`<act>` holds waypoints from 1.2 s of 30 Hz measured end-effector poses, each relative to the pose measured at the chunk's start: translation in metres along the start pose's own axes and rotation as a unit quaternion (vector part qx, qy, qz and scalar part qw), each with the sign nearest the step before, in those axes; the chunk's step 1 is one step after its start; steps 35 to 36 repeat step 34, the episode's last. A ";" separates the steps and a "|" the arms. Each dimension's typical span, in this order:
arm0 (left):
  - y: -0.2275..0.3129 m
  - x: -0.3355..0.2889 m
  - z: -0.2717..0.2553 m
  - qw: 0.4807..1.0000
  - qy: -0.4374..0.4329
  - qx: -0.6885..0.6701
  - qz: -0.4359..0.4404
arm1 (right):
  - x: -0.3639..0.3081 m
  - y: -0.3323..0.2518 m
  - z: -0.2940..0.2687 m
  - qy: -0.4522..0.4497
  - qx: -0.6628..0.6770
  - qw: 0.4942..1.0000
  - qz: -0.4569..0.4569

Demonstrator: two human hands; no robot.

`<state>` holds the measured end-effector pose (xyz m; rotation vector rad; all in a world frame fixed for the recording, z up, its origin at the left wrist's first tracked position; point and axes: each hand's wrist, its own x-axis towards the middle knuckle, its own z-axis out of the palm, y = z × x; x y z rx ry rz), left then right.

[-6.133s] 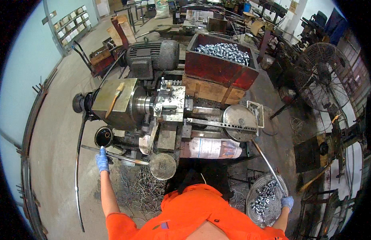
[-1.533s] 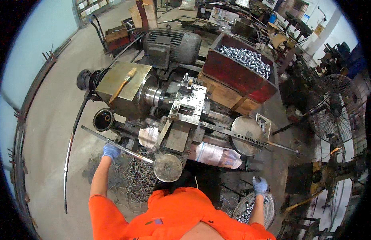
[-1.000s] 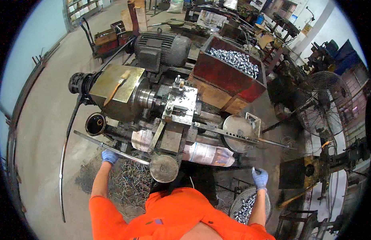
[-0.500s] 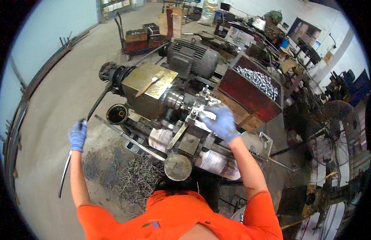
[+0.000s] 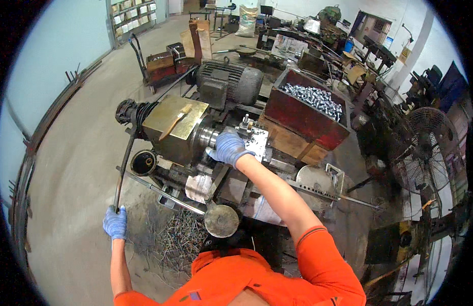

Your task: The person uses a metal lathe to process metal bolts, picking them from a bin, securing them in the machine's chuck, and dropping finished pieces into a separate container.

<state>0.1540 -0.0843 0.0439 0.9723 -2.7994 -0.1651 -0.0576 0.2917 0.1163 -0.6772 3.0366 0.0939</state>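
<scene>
My left hand (image 5: 115,223), in a blue knit glove, is closed round a long dark lever (image 5: 125,171) that runs from the left end of a lathe-like machine (image 5: 170,145). My right hand (image 5: 229,147), gloved alike, reaches in beside the shiny round chuck (image 5: 206,136). Its thumb points left and its fingers curl down; what they hold, if anything, is hidden. Just right of that hand lies a metal slide plate (image 5: 257,142) dotted with dark bits, with an upright bolt post (image 5: 245,121) behind it. A wooden-handled brush (image 5: 176,122) rests on the brass-coloured top cover (image 5: 156,118).
A dark red box (image 5: 303,115) of shiny metal parts (image 5: 315,100) stands behind right. The motor (image 5: 228,81) sits behind the chuck. A slanting bar (image 5: 167,191) and a round pad (image 5: 221,221) are near me. Metal scraps (image 5: 177,245) litter the floor. A fan (image 5: 425,148) stands right.
The lever has swung toward me and rightward, with my left hand on it. My right hand has moved left from the slide to the chuck. The view has shifted.
</scene>
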 end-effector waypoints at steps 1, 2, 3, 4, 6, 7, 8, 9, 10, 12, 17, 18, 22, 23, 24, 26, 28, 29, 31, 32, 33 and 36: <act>0.000 -0.001 -0.001 1.000 -0.005 0.000 -0.004 | -0.002 -0.001 -0.002 0.007 0.013 1.000 0.004; 0.000 0.002 0.001 1.000 0.001 -0.001 0.010 | -0.005 0.000 -0.003 0.013 0.025 1.000 0.008; 0.001 0.005 0.005 1.000 0.006 -0.003 0.020 | -0.008 -0.001 -0.004 0.020 0.036 0.999 0.008; 0.001 0.007 0.006 0.999 0.011 -0.005 0.030 | -0.010 -0.002 -0.007 0.019 0.055 0.998 0.021; 0.004 0.011 0.006 0.996 0.031 -0.002 0.083 | -0.017 -0.002 -0.013 0.044 0.034 0.998 0.018; 0.008 0.013 0.006 0.993 0.040 0.000 0.109 | -0.021 0.000 -0.018 0.056 0.023 0.998 0.017; 0.012 0.015 0.004 0.987 0.074 0.004 0.145 | -0.026 0.003 -0.026 0.057 0.033 0.997 0.033; 0.019 0.019 0.003 0.977 0.108 0.005 0.184 | -0.031 0.013 -0.026 0.105 -0.010 0.994 0.027; 0.020 0.021 0.000 0.966 0.140 0.010 0.215 | -0.040 0.020 -0.038 0.126 -0.002 0.992 0.011; 0.038 0.021 -0.017 0.958 0.147 -0.059 0.239 | -0.065 0.045 -0.067 0.206 0.013 0.978 0.004; 0.134 0.034 -0.058 0.913 0.129 -0.274 0.273 | -0.102 0.138 -0.101 0.411 -0.119 0.886 0.178; 0.152 0.038 -0.061 0.882 0.166 -0.314 0.309 | -0.113 0.138 -0.107 0.424 -0.077 0.883 0.186; 0.210 0.050 -0.058 0.887 0.167 -0.247 0.351 | -0.171 0.118 -0.091 0.435 0.039 0.888 0.144; 0.221 0.054 -0.048 0.890 0.151 -0.222 0.369 | -0.184 0.115 -0.076 0.417 0.049 0.895 0.149; 0.227 0.058 -0.036 0.865 0.212 -0.221 0.397 | -0.196 0.110 -0.061 0.396 0.069 0.902 0.156; 0.238 0.062 -0.015 0.863 0.192 -0.213 0.416 | -0.224 0.103 -0.025 0.364 0.093 0.911 0.172; 0.245 0.056 -0.009 0.845 0.193 -0.240 0.438 | -0.253 0.102 0.010 0.340 0.100 0.917 0.185; 0.250 0.046 -0.010 0.828 0.194 -0.258 0.458 | -0.266 0.103 0.025 0.327 0.098 0.921 0.189; 0.253 0.018 -0.022 0.794 0.196 -0.291 0.496 | -0.290 0.101 0.050 0.286 0.166 0.915 0.231; 0.256 0.003 -0.028 0.785 0.164 -0.303 0.515 | -0.300 0.101 0.063 0.264 0.198 0.910 0.251; 0.259 -0.011 -0.031 0.783 0.173 -0.273 0.531 | -0.309 0.103 0.077 0.243 0.232 0.899 0.282; 0.263 -0.017 -0.021 0.791 0.142 -0.253 0.539 | -0.316 0.108 0.095 0.221 0.268 0.885 0.310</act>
